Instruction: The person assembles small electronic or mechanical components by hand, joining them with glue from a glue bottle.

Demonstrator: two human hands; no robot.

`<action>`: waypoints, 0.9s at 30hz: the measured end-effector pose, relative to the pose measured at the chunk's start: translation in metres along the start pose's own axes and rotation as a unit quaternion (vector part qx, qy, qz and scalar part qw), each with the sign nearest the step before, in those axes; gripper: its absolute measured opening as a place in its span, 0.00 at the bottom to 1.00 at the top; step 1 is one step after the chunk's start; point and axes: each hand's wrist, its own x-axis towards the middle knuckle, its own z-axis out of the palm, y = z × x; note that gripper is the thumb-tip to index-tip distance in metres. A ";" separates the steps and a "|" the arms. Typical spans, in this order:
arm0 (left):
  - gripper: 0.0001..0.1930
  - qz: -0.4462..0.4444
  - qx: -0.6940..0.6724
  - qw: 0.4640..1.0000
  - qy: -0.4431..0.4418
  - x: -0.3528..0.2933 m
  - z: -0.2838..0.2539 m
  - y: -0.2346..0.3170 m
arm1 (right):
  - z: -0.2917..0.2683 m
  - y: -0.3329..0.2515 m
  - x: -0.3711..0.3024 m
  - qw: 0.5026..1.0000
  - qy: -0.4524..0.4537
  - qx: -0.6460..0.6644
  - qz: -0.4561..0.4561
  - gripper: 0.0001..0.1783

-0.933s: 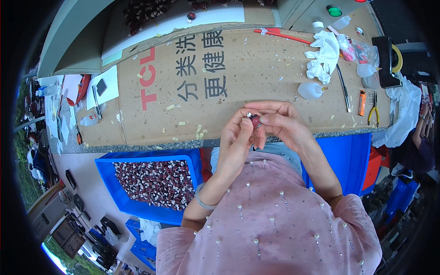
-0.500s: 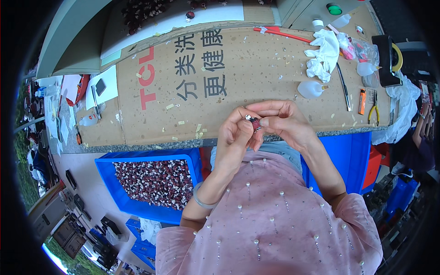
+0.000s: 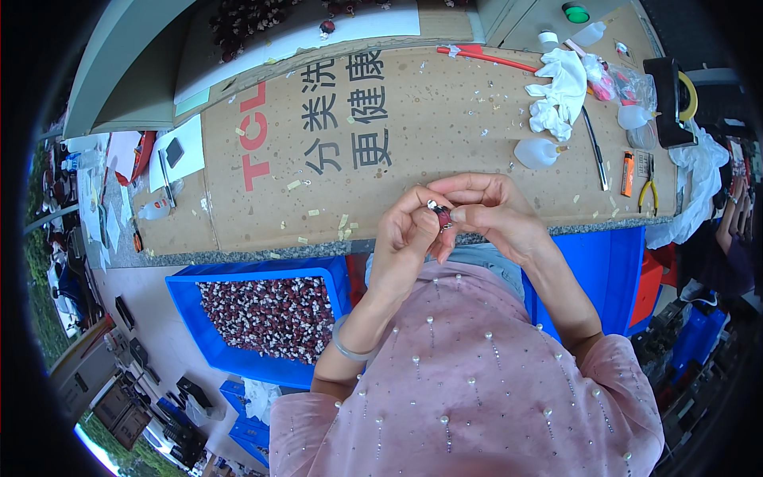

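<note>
Between my two hands, just over the table's near edge, is a small dark-red, black and white figurine (image 3: 443,215). My left hand (image 3: 406,230) pinches it between thumb and fingers from the left. From the right, my right hand (image 3: 494,213) holds its thumb and fingertips against the same piece. The white part of the figurine points up and left; its lower side is partly covered by fingers. Below and left of my hands, a blue bin (image 3: 179,294) holds many similar dark-red and white pieces (image 3: 266,318).
Cardboard (image 3: 445,111) covers the table, with scattered yellowish scraps. At its right lie a squeeze bottle (image 3: 537,153), white glove (image 3: 559,91), black pen (image 3: 594,147), orange lighter (image 3: 627,175), yellow-handled pliers (image 3: 649,195) and tape dispenser (image 3: 671,103). Another blue bin (image 3: 592,278) stands right; more figurines (image 3: 246,24) fill a shelf.
Almost nothing differs. Both hands keep the same grip on the figurine, and the whole view has shifted very slightly.
</note>
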 end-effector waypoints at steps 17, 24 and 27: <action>0.16 0.066 0.080 0.992 -0.072 -0.022 0.024 0.041 | 0.045 -0.041 -0.039 0.998 -0.007 -0.047 -0.052 0.26; 0.16 0.046 0.034 0.998 -0.033 -0.017 0.017 0.027 | 0.035 -0.027 -0.027 0.997 -0.010 -0.055 -0.055 0.23; 0.15 0.030 0.016 0.999 -0.019 -0.009 0.003 0.014 | 0.028 -0.016 -0.017 0.997 -0.001 -0.058 -0.056 0.22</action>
